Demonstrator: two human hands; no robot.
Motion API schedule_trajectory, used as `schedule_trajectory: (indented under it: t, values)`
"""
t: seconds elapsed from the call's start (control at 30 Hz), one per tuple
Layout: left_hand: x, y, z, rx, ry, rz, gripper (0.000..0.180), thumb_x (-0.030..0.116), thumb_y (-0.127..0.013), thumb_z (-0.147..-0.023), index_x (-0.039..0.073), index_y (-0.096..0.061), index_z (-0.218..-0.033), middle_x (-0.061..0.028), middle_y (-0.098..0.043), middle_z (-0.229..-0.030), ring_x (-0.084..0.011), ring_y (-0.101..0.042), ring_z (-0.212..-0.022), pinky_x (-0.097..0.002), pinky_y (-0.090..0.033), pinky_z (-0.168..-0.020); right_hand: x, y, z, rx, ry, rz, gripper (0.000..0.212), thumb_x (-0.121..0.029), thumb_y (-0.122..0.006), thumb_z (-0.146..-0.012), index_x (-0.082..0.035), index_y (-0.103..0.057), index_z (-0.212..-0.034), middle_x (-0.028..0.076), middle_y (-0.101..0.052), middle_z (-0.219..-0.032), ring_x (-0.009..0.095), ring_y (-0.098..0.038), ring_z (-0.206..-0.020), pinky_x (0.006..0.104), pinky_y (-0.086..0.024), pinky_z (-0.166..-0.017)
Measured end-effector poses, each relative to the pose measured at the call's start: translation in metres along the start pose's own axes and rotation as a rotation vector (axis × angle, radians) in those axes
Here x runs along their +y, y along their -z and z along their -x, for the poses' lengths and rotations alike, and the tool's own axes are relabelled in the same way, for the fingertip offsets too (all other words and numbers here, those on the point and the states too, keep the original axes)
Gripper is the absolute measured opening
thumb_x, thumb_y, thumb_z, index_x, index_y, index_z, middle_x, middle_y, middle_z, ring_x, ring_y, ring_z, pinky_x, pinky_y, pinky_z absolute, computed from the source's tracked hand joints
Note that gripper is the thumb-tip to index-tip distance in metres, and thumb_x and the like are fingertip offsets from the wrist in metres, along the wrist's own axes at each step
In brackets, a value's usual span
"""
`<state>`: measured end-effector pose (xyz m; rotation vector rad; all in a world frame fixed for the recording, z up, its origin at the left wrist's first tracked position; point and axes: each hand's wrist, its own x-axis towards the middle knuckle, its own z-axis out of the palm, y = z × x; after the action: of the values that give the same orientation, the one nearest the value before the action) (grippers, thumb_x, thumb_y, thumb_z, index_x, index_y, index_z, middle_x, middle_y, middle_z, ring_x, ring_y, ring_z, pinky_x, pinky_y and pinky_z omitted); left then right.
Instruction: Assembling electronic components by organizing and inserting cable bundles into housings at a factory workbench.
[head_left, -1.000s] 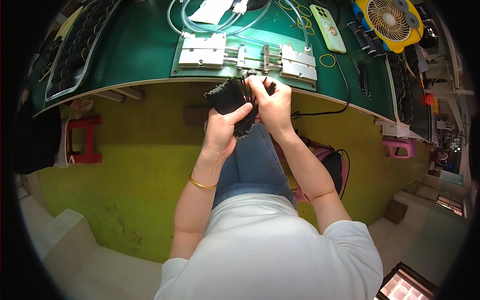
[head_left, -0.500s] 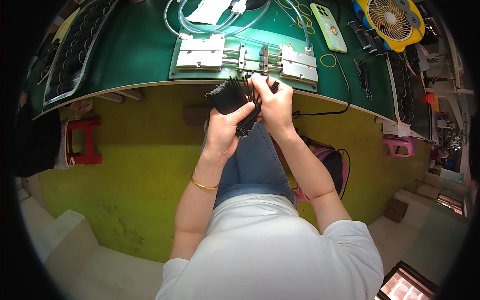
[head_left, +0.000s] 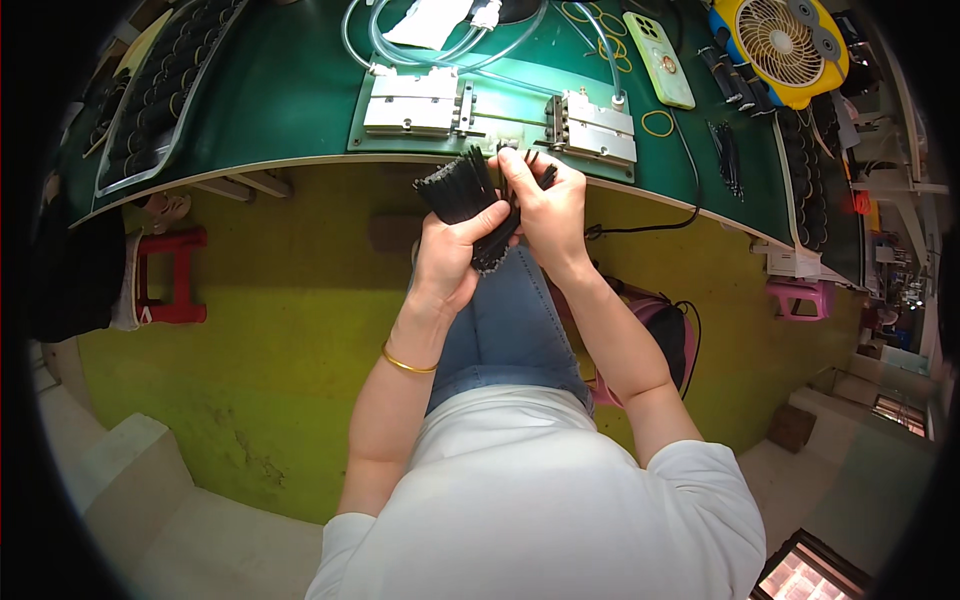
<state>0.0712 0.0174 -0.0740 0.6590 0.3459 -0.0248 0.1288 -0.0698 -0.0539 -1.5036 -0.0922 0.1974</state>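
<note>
Two bare hands meet just in front of the edge of a green workbench (head_left: 300, 90), both busy with one bundle of thin black strips (head_left: 470, 195). The left hand (head_left: 450, 255) has its fingers wrapped around the lower half of the bundle, thumb laid across the front, so the strips fan out up and to the left beyond its fingertips. A gold bangle (head_left: 405, 362) sits on that wrist. The right hand (head_left: 548, 205) is closed too: its fingertips pinch a few strips at the bundle's upper right, their tips poking out just past the knuckles. How many strips that pinch holds cannot be told.

Directly beyond the fingertips, on the bench, lies a metal fixture (head_left: 500, 112) with two silver blocks on a green plate; clear tubing (head_left: 420, 55) loops away from it. Further right of the right hand's fingers lie a pale green phone (head_left: 660, 60), yellow rubber bands (head_left: 657, 123) and a yellow fan (head_left: 790, 45). Well to the left of the left hand's fingers, a tray of dark pieces (head_left: 150, 110) rests on the bench. Below the hands are blue-jeaned knees and a yellow-green floor (head_left: 270, 320), with a red stool (head_left: 170, 275) off to the left.
</note>
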Motion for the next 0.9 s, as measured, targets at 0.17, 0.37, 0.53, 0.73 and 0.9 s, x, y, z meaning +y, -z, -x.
schedule_trajectory:
  t: [0.17, 0.37, 0.53, 0.73, 0.9]
  values:
    - [-0.0033, 0.0032, -0.0004, 0.024, -0.004, -0.029, 0.011, 0.001, -0.059, -0.078, -0.003, -0.056, -0.088, -0.0088, -0.058, -0.074, -0.0156, -0.057, -0.061, -0.0258, -0.048, -0.056, 0.0024, 0.0005, 0.0002, 0.015, -0.059, 0.000, 0.019, -0.017, -0.056, -0.083, 0.000, -0.062, -0.077, 0.001, -0.052, -0.053, 0.005, -0.042, -0.036, 0.0194, -0.032, -0.029]
    - [-0.0039, 0.0029, -0.0035, 0.019, 0.011, -0.026, 0.012, 0.001, -0.059, -0.078, -0.004, -0.056, -0.089, -0.0087, -0.058, -0.074, -0.0155, -0.057, -0.061, -0.0256, -0.048, -0.056, 0.0025, 0.0019, -0.0039, 0.037, -0.142, -0.044, 0.019, -0.017, -0.056, -0.082, 0.000, -0.063, -0.078, 0.002, -0.053, -0.053, 0.005, -0.043, -0.035, 0.0194, -0.031, -0.029]
    - [-0.0022, -0.0002, -0.0032, 0.020, -0.012, -0.010, 0.013, 0.001, -0.059, -0.078, -0.003, -0.056, -0.090, -0.0086, -0.059, -0.075, -0.0154, -0.057, -0.061, -0.0255, -0.048, -0.057, 0.0066, 0.0041, -0.0062, 0.025, -0.135, -0.056, 0.020, -0.018, -0.056, -0.082, 0.000, -0.062, -0.077, 0.002, -0.054, -0.053, 0.006, -0.042, -0.035, 0.0195, -0.030, -0.028]
    - [-0.0015, 0.0003, -0.0032, 0.018, -0.004, -0.022, 0.013, 0.000, -0.059, -0.078, -0.003, -0.056, -0.090, -0.0087, -0.059, -0.076, -0.0154, -0.057, -0.061, -0.0258, -0.048, -0.057, 0.0071, 0.0024, -0.0060, 0.038, -0.095, -0.033, 0.020, -0.018, -0.056, -0.082, 0.000, -0.062, -0.075, 0.002, -0.054, -0.052, 0.006, -0.042, -0.034, 0.0194, -0.030, -0.028]
    - [-0.0027, 0.0016, -0.0045, 0.019, 0.010, -0.032, 0.013, 0.000, -0.059, -0.078, -0.003, -0.056, -0.090, -0.0085, -0.059, -0.078, -0.0152, -0.057, -0.062, -0.0259, -0.048, -0.057, 0.0096, 0.0039, -0.0077, 0.033, -0.102, -0.066, 0.020, -0.018, -0.056, -0.082, 0.000, -0.062, -0.074, 0.002, -0.054, -0.052, 0.006, -0.042, -0.034, 0.0194, -0.029, -0.028]
